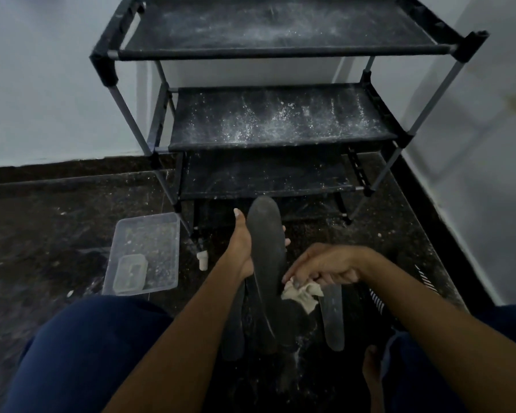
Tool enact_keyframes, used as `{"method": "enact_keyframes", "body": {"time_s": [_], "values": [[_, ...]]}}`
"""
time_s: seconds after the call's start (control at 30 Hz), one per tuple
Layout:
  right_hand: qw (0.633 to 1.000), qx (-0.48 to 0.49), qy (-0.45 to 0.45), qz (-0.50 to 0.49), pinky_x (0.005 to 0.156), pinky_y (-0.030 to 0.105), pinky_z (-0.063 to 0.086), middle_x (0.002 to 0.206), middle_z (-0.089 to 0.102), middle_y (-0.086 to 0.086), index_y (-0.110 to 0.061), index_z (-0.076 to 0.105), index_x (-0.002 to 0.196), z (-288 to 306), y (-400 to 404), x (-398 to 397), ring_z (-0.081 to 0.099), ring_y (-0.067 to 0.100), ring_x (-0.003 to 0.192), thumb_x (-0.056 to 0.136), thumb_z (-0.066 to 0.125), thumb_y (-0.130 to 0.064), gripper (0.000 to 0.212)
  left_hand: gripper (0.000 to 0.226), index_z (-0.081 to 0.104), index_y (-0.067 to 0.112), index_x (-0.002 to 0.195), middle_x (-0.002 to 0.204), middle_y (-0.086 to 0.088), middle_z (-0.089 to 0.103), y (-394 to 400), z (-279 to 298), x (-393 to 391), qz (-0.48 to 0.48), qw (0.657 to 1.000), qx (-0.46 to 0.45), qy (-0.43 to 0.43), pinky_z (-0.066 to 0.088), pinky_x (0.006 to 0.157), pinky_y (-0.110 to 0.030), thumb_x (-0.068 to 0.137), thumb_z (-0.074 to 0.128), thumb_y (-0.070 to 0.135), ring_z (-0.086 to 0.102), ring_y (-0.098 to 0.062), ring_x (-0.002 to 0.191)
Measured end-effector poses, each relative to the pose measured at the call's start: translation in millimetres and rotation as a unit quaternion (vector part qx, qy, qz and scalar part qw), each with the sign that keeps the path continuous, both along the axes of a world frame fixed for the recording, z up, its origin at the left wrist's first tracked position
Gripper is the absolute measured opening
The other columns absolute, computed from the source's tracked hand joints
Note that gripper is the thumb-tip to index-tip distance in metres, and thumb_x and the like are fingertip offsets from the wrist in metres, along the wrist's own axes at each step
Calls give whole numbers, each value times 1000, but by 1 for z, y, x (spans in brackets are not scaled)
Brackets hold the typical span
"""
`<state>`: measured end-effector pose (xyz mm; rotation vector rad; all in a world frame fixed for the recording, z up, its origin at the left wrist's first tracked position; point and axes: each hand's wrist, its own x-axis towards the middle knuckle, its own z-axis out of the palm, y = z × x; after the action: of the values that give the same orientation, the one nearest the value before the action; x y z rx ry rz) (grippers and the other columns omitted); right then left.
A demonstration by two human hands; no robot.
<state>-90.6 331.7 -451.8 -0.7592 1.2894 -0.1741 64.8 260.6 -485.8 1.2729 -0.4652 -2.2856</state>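
My left hand (241, 248) grips a long dark grey insole (265, 251) from the left side, thumb pointing up along its edge and fingertips showing past its right edge. The insole stands tilted away from me, toe end up. My right hand (325, 268) holds a crumpled pale cloth (303, 295) against the insole's right edge. Two more dark insoles lie on the floor below, one (332, 317) to the right and one (234, 329) under my left forearm.
A black fabric shoe rack (280, 120) with dusty white-speckled shelves stands straight ahead against the pale wall. A clear plastic tub (158, 234) with a smaller container (131, 274) inside sits on the dark floor at left. My knees in blue trousers frame the bottom.
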Motion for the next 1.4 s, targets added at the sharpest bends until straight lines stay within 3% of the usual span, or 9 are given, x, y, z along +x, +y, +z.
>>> {"method": "enact_keyframes", "body": {"time_s": [0.1, 0.17, 0.3, 0.47, 0.7, 0.97, 1.17, 1.3, 1.4], "values": [[997, 21, 55, -57, 54, 16, 50, 63, 69, -4, 0, 70, 94, -38, 5, -4, 61, 5, 63, 81, 60, 2, 16, 89, 55, 6, 130, 110, -17, 65, 10, -37, -9, 21, 998, 43, -38, 51, 76, -40, 86, 19, 74, 62, -32, 93], [990, 31, 90, -106, 51, 15, 46, 61, 66, -3, 6, 67, 101, -68, 8, -9, 58, 6, 62, 81, 60, 2, 22, 79, 48, 6, 136, 126, -16, 59, 19, -57, -15, 2, 996, 59, -66, 48, 77, -36, 92, 21, 65, 58, -28, 99], [973, 69, 143, -167, 68, 30, 51, 80, 63, 14, 11, 65, 99, -124, 15, -17, 60, 23, 73, 77, 66, 2, 24, 62, 42, 11, 139, 135, -13, 52, 40, -98, -22, -110, 975, 77, -175, 42, 82, -37, 98, 27, 54, 53, -31, 114], [955, 96, 222, -172, 65, 36, 52, 78, 63, 18, 11, 66, 99, -180, 23, -17, 59, 27, 70, 71, 71, -1, 31, 53, 51, 14, 128, 121, -7, 58, 63, -177, -32, -162, 951, 118, -235, 48, 83, -41, 95, 39, 54, 56, -31, 110], [944, 127, 262, -156, 50, 24, 47, 70, 65, 12, 3, 69, 91, -228, 28, -10, 59, 18, 55, 68, 75, -6, 26, 49, 49, 5, 129, 127, -16, 56, 86, -212, -52, -169, 933, 132, -288, 48, 86, -39, 96, 46, 41, 56, -34, 112], [942, 132, 241, -192, 72, 29, 55, 95, 71, 12, -3, 71, 96, -253, 34, -5, 67, 22, 82, 74, 69, -10, 23, 29, 62, 11, 76, 98, -19, 68, 97, -245, -63, -147, 933, 80, -319, 53, 88, -49, 90, 57, 35, 66, -33, 90], [868, 76, 303, -386, 38, 10, 42, 71, 64, 11, -3, 70, 88, -254, 52, -26, 59, 10, 46, 77, 64, -1, 13, 43, 64, -4, 109, 114, -23, 63, 98, -228, -64, -180, 888, 12, -423, 46, 96, -39, 92, 52, 33, 57, -37, 110], [805, 85, 360, -464, 77, 32, 56, 105, 68, 13, -9, 65, 104, -266, 62, -43, 67, 30, 90, 77, 65, -8, 27, 40, 62, -2, 111, 114, -17, 63, 97, -215, -81, -195, 894, -35, -401, 44, 86, -31, 95, 49, 31, 58, -29, 106], [803, 115, 357, -464, 87, 29, 47, 128, 55, 12, -6, 53, 126, -271, 71, -47, 55, 30, 114, 80, 66, -7, 47, 69, 50, 1, 131, 136, -23, 50, 100, -215, -102, -183, 935, 63, -299, 43, 101, -44, 91, 44, 57, 51, -38, 121]]}}
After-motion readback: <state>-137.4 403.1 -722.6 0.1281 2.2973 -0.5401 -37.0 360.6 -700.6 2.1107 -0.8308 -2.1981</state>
